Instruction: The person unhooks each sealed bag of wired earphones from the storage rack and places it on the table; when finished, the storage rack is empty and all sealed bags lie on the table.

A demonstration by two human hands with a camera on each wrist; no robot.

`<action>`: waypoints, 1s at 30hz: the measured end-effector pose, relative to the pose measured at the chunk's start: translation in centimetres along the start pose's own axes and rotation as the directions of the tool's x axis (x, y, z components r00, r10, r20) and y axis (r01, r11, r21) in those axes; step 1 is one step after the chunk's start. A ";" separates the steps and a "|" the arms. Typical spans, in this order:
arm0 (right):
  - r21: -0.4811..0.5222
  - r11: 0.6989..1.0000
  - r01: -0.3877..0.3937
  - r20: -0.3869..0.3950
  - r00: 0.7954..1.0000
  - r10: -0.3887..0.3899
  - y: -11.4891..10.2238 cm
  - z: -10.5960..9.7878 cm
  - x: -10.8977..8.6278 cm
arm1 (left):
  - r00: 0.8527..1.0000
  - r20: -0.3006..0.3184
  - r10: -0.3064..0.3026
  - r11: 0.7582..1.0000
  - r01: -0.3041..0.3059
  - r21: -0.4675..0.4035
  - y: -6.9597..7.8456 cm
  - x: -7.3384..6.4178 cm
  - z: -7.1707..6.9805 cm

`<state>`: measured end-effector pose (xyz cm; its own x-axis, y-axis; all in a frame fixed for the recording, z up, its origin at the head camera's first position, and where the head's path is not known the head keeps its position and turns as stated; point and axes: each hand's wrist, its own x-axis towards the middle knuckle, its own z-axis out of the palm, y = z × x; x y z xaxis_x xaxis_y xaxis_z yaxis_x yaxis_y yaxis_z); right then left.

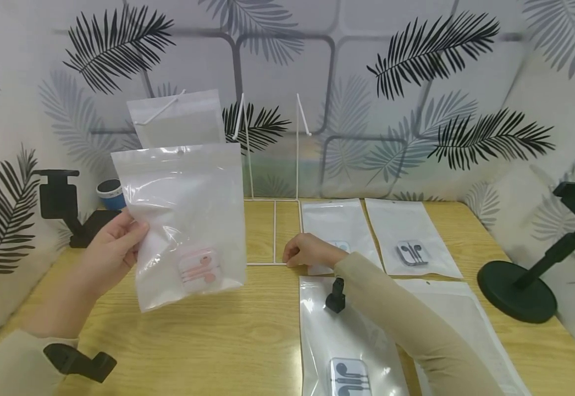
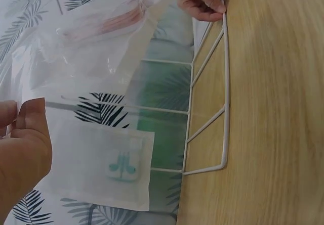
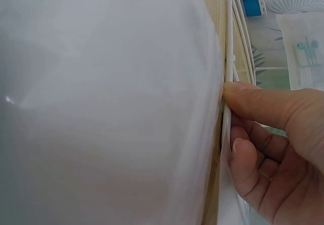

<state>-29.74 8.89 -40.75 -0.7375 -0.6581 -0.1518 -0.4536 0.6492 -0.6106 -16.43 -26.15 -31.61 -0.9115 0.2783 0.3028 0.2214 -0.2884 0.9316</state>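
Note:
Raised at the left of the head view, my left hand [image 1: 111, 250] pinches the edge of a white zip bag [image 1: 193, 203]. Pink earphones in a clear case [image 1: 200, 269] show through its lower part. My right hand [image 1: 314, 252] grips the front base wire of a white wire rack [image 1: 263, 264], its thumb [image 3: 255, 101] on the wire in the right wrist view. Behind the raised bag, another zip bag [image 1: 183, 121] hangs at the rack's left hook; teal earphones [image 2: 122, 165] show in it in the left wrist view. The other two hooks carry no bag.
Several bagged earphones lie on the table's right side, among them a back-right bag [image 1: 416, 234] and a front bag [image 1: 349, 324] under my right forearm. Black stands [image 1: 517, 290] are at both sides. A blue cylindrical object [image 1: 111, 193] sits at the back left.

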 end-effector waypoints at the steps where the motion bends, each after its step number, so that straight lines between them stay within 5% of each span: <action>1: -0.002 1.000 0.004 0.000 1.000 -0.004 0.0 0.0 0.0 | 1.000 0.012 -0.006 1.000 0.006 0.011 -0.2 -0.1 0.3; 7: 0.000 1.000 -0.009 0.004 1.000 0.009 -0.2 -0.1 -0.1 | 0.992 0.052 -0.119 0.989 0.113 0.100 -1.6 -0.5 1.6; 19: -0.026 1.000 -0.003 -0.023 1.000 0.002 -0.1 0.1 0.0 | 0.937 0.117 -0.328 0.940 0.311 0.142 -4.2 -1.5 4.3; 30: -0.018 1.000 0.018 -0.069 0.997 -0.019 0.3 0.1 0.2 | 0.902 0.160 -0.401 0.915 0.386 0.118 -6.2 -2.0 4.1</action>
<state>-29.96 8.90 -41.02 -0.7614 -0.6425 -0.0866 -0.4753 0.6441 -0.5994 -14.52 -21.20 -37.14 -0.8556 0.5131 -0.0681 -0.1079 -0.0481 0.9930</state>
